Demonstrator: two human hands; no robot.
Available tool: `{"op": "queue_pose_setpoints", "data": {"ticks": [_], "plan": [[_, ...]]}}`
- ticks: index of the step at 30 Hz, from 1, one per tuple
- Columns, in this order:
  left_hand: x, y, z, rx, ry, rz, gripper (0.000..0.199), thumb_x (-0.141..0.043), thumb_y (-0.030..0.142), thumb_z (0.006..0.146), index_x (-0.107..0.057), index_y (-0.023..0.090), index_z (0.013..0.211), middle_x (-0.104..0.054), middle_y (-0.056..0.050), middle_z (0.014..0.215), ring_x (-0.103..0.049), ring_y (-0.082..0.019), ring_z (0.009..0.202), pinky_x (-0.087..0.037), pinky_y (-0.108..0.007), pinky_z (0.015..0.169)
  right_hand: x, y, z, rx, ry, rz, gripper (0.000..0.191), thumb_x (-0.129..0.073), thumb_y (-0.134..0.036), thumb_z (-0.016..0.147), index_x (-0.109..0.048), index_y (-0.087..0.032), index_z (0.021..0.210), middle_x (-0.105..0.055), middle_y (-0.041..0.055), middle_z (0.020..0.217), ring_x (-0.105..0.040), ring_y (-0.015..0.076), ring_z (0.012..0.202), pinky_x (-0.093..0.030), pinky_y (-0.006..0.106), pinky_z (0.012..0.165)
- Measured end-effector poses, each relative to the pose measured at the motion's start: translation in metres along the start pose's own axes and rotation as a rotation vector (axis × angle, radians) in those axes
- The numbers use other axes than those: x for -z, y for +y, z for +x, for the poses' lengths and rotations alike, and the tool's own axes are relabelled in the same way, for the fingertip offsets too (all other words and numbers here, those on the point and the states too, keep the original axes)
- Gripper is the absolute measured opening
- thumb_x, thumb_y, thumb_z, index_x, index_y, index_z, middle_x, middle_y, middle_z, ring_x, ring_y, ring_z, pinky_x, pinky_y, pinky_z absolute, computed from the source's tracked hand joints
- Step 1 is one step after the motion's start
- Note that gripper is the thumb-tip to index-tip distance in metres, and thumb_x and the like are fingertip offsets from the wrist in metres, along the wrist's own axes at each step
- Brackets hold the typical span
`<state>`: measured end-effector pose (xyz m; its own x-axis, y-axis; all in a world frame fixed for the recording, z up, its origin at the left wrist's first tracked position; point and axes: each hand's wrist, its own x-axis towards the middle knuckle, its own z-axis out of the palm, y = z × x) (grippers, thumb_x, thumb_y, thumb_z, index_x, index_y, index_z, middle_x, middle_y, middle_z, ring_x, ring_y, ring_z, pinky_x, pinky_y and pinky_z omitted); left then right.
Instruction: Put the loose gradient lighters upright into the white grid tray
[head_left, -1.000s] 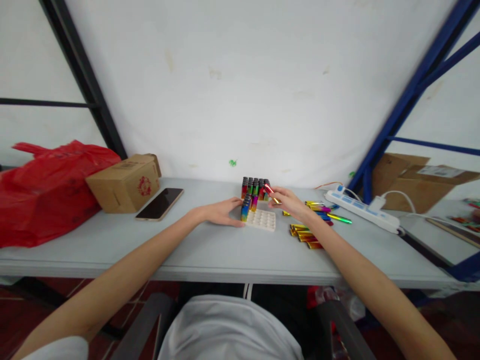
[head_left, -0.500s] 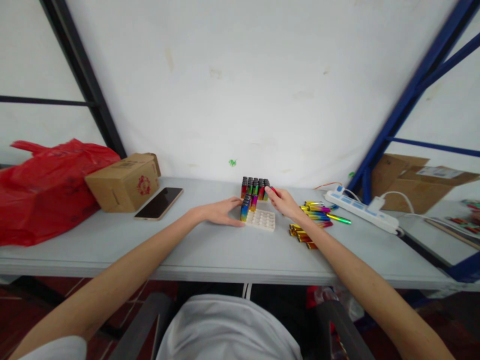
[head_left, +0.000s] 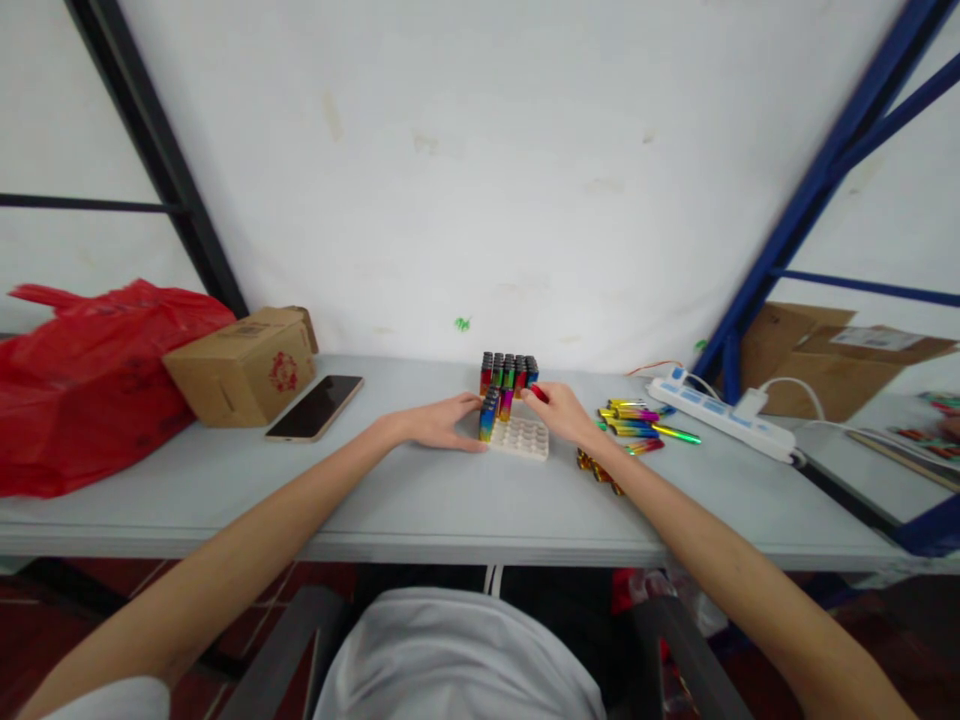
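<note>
A pale tray (head_left: 527, 441) with rows of round holes lies on the table between my hands. Shiny coloured tubes with black tops (head_left: 509, 373) stand upright in a block at its far side. A few more tubes, one blue and yellow (head_left: 488, 418), rise along its left side. My left hand (head_left: 442, 421) rests by that left side, thumb and fingers spread around the corner, close to the tubes. My right hand (head_left: 561, 411) is pinched on a small red tube (head_left: 539, 394) over the tray's right part; most of this tube is hidden by the fingers.
Loose shiny tubes (head_left: 634, 418) lie to the right, with gold ones (head_left: 595, 467) partly behind my right forearm. A white power strip (head_left: 721, 415) sits farther right. To the left are a phone (head_left: 316, 407), a cardboard box (head_left: 244, 368) and a red plastic bag (head_left: 97, 385).
My right hand has come slightly nearer to me from the far block of tubes, with the red tube in its fingers. My left hand has stayed by the tray.
</note>
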<state>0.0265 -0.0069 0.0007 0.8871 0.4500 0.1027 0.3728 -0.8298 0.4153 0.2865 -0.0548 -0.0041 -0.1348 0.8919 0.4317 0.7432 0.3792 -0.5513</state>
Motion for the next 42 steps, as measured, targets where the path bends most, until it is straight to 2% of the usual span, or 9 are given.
{"op": "queue_pose_setpoints", "data": {"ticks": [6, 15, 19, 22, 26, 30, 32, 35, 42], "plan": [[-0.001, -0.001, 0.0, 0.01, 0.001, 0.013, 0.083, -0.069, 0.063, 0.085, -0.043, 0.014, 0.148, -0.049, -0.016, 0.149, -0.049, -0.032, 0.137, -0.035, -0.04, 0.119, 0.001, -0.005, -0.003, 0.032, -0.014, -0.001, 0.054, -0.041, -0.064, 0.095, -0.036, -0.021, 0.062, -0.033, -0.0046, 0.057, -0.033, 0.0116, 0.058, -0.022, 0.028, 0.057], [-0.001, -0.002, 0.001, 0.007, -0.005, 0.035, 0.084, -0.067, 0.064, 0.086, -0.044, 0.012, 0.148, -0.049, -0.017, 0.149, -0.049, -0.033, 0.136, -0.035, -0.038, 0.118, 0.006, -0.003, -0.001, 0.041, -0.058, -0.048, 0.038, -0.043, -0.043, 0.092, -0.037, -0.021, 0.061, -0.035, -0.0044, 0.057, -0.036, 0.0115, 0.058, -0.021, 0.028, 0.057], [-0.002, -0.005, 0.001, -0.004, 0.008, 0.049, 0.083, -0.068, 0.064, 0.086, -0.045, 0.013, 0.147, -0.051, -0.016, 0.148, -0.051, -0.032, 0.134, -0.037, -0.038, 0.117, 0.007, -0.005, -0.001, 0.058, -0.032, -0.045, 0.04, -0.042, -0.045, 0.094, -0.038, -0.021, 0.063, -0.039, -0.0042, 0.057, -0.038, 0.012, 0.058, -0.023, 0.028, 0.058], [-0.003, -0.007, 0.001, 0.0, 0.012, 0.053, 0.082, -0.069, 0.064, 0.086, -0.046, 0.013, 0.146, -0.051, -0.016, 0.147, -0.052, -0.032, 0.133, -0.037, -0.038, 0.117, 0.01, -0.01, -0.003, 0.08, 0.005, -0.01, 0.041, -0.044, -0.052, 0.098, -0.044, -0.021, 0.071, -0.046, -0.004, 0.062, -0.043, 0.0129, 0.06, -0.027, 0.027, 0.059], [-0.003, -0.005, 0.001, 0.005, 0.006, 0.041, 0.08, -0.069, 0.062, 0.086, -0.047, 0.014, 0.146, -0.052, -0.016, 0.146, -0.052, -0.032, 0.133, -0.038, -0.038, 0.116, 0.017, -0.015, -0.006, 0.099, -0.109, 0.11, 0.037, -0.038, -0.053, 0.103, -0.048, -0.022, 0.084, -0.055, -0.0039, 0.066, -0.05, 0.013, 0.056, -0.035, 0.026, 0.059], [-0.002, -0.004, 0.001, 0.001, -0.001, 0.024, 0.084, -0.069, 0.061, 0.087, -0.044, 0.011, 0.149, -0.049, -0.017, 0.149, -0.049, -0.031, 0.136, -0.034, -0.037, 0.119, 0.021, -0.016, -0.006, 0.245, -0.089, 0.04, 0.042, -0.041, -0.053, 0.103, -0.052, -0.021, 0.079, -0.061, 0.0017, 0.076, -0.056, 0.0149, 0.066, -0.039, 0.026, 0.064], [-0.003, -0.006, 0.001, -0.001, 0.007, 0.028, 0.084, -0.069, 0.061, 0.086, -0.043, 0.011, 0.149, -0.048, -0.017, 0.15, -0.049, -0.031, 0.136, -0.034, -0.037, 0.119, 0.022, -0.017, -0.006, 0.298, -0.083, -0.055, 0.046, -0.044, -0.052, 0.102, -0.054, -0.02, 0.072, -0.06, 0.0019, 0.072, -0.054, 0.0153, 0.067, -0.037, 0.027, 0.064], [-0.004, -0.008, 0.001, -0.007, 0.012, 0.038, 0.082, -0.068, 0.062, 0.087, -0.044, 0.014, 0.149, -0.05, -0.015, 0.149, -0.05, -0.031, 0.135, -0.036, -0.037, 0.117, 0.022, -0.018, -0.007, 0.259, -0.127, -0.09, 0.049, -0.046, -0.052, 0.102, -0.058, -0.018, 0.068, -0.06, -0.0001, 0.063, -0.051, 0.0133, 0.059, -0.033, 0.027, 0.061], [-0.002, -0.006, 0.0, -0.007, 0.015, 0.037, 0.082, -0.069, 0.062, 0.086, -0.045, 0.015, 0.149, -0.05, -0.015, 0.149, -0.051, -0.033, 0.134, -0.038, -0.04, 0.116, 0.011, -0.016, -0.007, 0.162, -0.17, -0.055, 0.042, -0.051, -0.046, 0.102, -0.065, -0.017, 0.076, -0.072, 0.0027, 0.069, -0.062, 0.0148, 0.06, -0.037, 0.025, 0.06]]}}
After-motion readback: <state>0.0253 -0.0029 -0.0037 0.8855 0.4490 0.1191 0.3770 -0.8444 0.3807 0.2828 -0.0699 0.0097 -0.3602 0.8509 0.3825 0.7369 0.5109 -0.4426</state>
